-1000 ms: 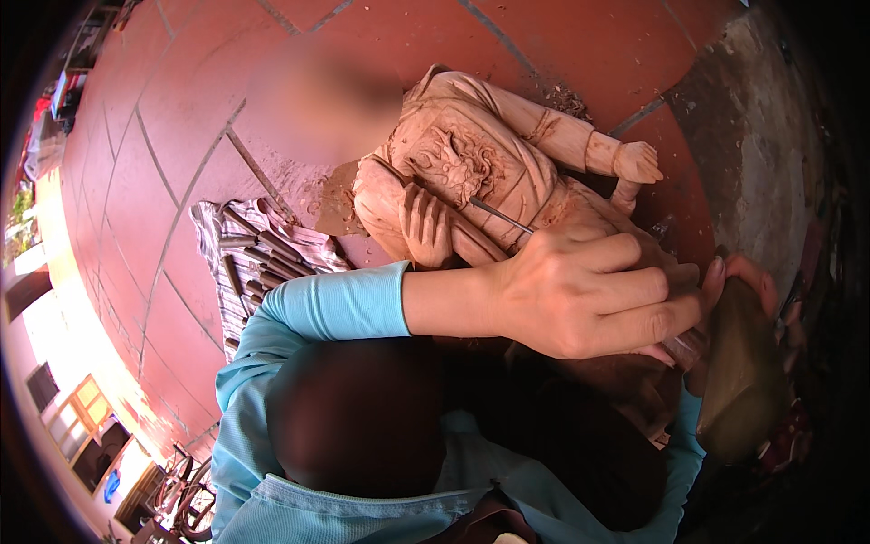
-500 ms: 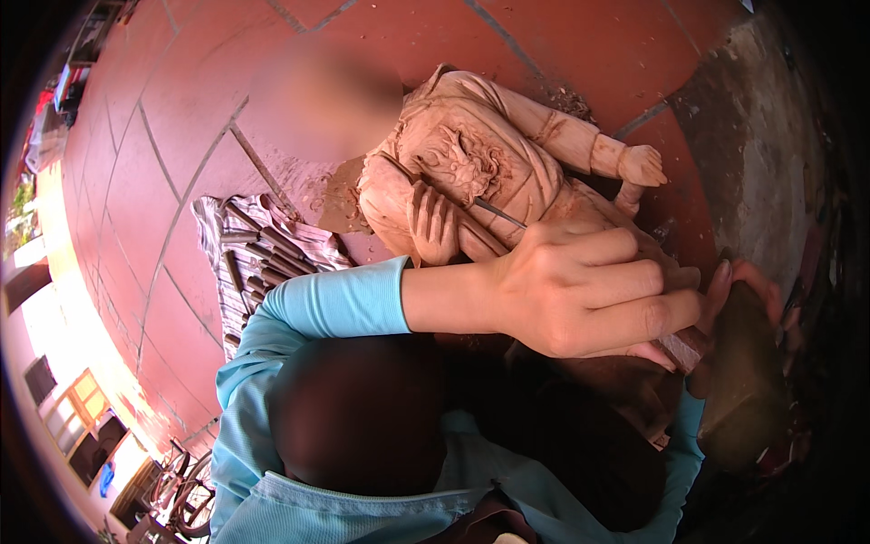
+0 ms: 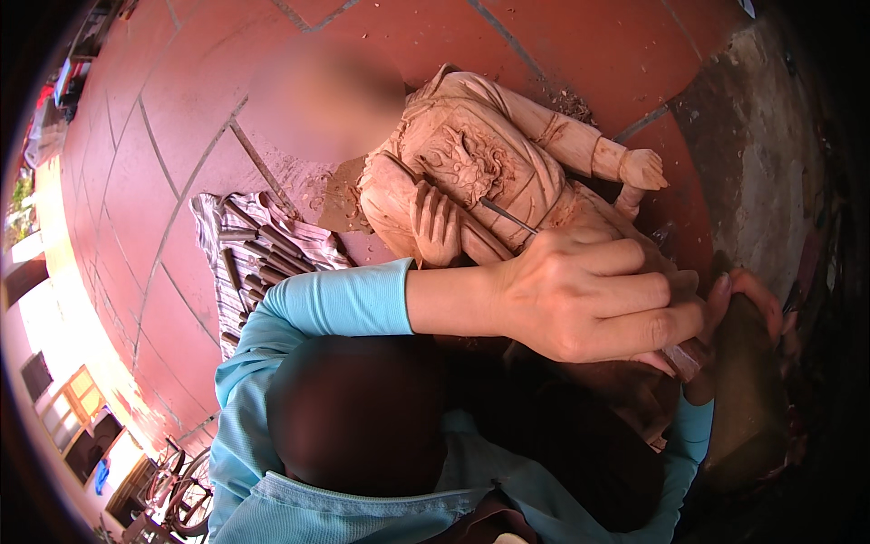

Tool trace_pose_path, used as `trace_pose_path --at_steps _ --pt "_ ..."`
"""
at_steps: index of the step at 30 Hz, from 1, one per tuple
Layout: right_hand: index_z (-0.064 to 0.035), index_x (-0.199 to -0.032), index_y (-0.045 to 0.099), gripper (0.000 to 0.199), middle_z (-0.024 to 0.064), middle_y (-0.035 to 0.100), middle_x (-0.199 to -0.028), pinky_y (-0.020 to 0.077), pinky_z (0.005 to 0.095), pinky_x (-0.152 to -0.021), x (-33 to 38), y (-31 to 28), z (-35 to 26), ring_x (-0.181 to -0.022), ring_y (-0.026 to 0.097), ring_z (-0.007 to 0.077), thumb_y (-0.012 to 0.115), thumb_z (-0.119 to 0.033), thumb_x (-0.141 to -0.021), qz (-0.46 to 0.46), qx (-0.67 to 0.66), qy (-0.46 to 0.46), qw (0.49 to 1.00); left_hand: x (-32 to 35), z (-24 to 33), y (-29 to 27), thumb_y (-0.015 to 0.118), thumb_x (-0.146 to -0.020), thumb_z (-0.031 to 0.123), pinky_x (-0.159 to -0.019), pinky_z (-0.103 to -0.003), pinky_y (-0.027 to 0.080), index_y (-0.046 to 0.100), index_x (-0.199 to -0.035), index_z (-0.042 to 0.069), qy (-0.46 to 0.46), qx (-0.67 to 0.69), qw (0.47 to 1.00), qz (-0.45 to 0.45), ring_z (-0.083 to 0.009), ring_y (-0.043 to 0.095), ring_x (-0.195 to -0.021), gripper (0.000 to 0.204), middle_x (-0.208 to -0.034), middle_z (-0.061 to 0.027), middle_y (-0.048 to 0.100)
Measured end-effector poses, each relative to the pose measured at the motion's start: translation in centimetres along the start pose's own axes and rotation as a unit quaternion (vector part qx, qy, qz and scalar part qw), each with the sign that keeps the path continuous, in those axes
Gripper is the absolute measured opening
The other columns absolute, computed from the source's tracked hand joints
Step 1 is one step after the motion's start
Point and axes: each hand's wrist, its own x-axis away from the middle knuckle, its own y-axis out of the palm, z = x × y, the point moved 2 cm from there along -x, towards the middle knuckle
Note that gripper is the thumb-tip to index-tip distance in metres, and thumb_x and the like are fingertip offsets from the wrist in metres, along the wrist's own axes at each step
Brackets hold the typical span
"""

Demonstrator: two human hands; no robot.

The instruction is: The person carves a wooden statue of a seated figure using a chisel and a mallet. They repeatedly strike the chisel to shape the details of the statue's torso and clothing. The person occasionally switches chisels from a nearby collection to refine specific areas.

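Observation:
A pale carved wooden statue (image 3: 535,150) of a robed figure lies on its back in front of me, a relief on its chest. My left hand (image 3: 594,295) reaches across its lower part from the left, fingers wrapped round a chisel (image 3: 507,216). The thin dark metal shaft slants out past the index finger over the statue's robe. The chisel's wooden handle end (image 3: 687,359) shows below the fingers. At the right, my right hand (image 3: 754,299) is closed round a bulky dark olive-brown block, seemingly a mallet (image 3: 745,390), close to that handle end. Much of the right hand is hidden.
On the left, several chisels (image 3: 267,258) lie on a striped cloth (image 3: 210,222). Wood shavings (image 3: 571,107) are scattered on the red tiled floor (image 3: 181,118). A grey concrete strip (image 3: 761,154) borders the right. A bicycle (image 3: 186,494) stands at the lower left.
My left hand and the chisel have shifted very slightly to the right and down, and a little more of the shaft shows. The dark block has moved slightly. The statue lies as before.

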Motion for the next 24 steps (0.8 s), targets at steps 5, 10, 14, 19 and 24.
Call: trace_pose_path --at_steps 5,10,14,19,24 --pt "0.0002 -0.096 0.049 0.017 0.0071 0.053 -0.080 0.0459 0.0293 -0.070 0.7 -0.6 1.5 -0.070 0.052 0.0160 0.059 0.007 -0.083 0.045 -0.119 0.232 0.964 0.6 0.0 0.4 0.069 -0.072 0.032 -0.045 -0.022 0.042 0.067 -0.096 0.010 0.000 -0.011 1.000 -0.021 -0.0095 0.053 -0.062 0.033 -0.075 0.0042 0.055" --pt "-0.0004 -0.086 0.053 0.013 0.0053 0.053 -0.082 0.0459 0.0278 -0.073 2.1 1.3 2.5 -0.074 0.051 0.0133 0.062 0.008 -0.080 0.158 -0.030 0.170 0.972 0.4 -0.2 1.4 0.067 -0.076 0.024 -0.041 -0.020 0.034 0.072 -0.094 0.011 -0.010 0.007 1.000 0.003 -0.0083 0.042 -0.054 0.023 -0.065 0.0048 0.044" --pt "-0.0019 -0.087 0.055 0.010 0.0058 0.053 -0.085 0.0456 0.0275 -0.074 2.6 0.3 2.9 -0.076 0.052 0.0136 0.062 0.002 -0.082 0.057 -0.001 0.191 0.980 0.5 -0.3 0.6 0.070 -0.071 0.032 -0.046 -0.022 0.042 0.067 -0.096 0.011 -0.013 0.006 1.000 -0.024 -0.0102 0.054 -0.063 0.033 -0.073 0.0043 0.052" --pt "-0.0036 -0.086 0.054 0.008 0.0050 0.055 -0.084 0.0456 0.0279 -0.073 2.3 -0.8 4.3 -0.075 0.054 0.0157 0.061 -0.007 -0.087 0.053 0.030 0.088 0.994 -0.2 -0.6 0.0 0.071 -0.071 0.035 -0.045 -0.022 0.039 0.068 -0.092 0.011 -0.009 0.021 1.000 0.021 -0.0093 0.051 -0.059 0.032 -0.069 0.0048 0.050" --pt "-0.0011 -0.094 0.052 0.014 0.0059 0.055 -0.082 0.0462 0.0280 -0.073 -0.6 -1.5 0.3 -0.076 0.056 0.0179 0.062 0.001 -0.085 -0.060 0.095 0.010 0.994 -0.2 -0.6 -0.1 0.071 -0.072 0.037 -0.043 -0.022 0.035 0.068 -0.091 0.011 -0.020 0.036 0.998 0.051 -0.0091 0.047 -0.055 0.033 -0.066 0.0043 0.046"
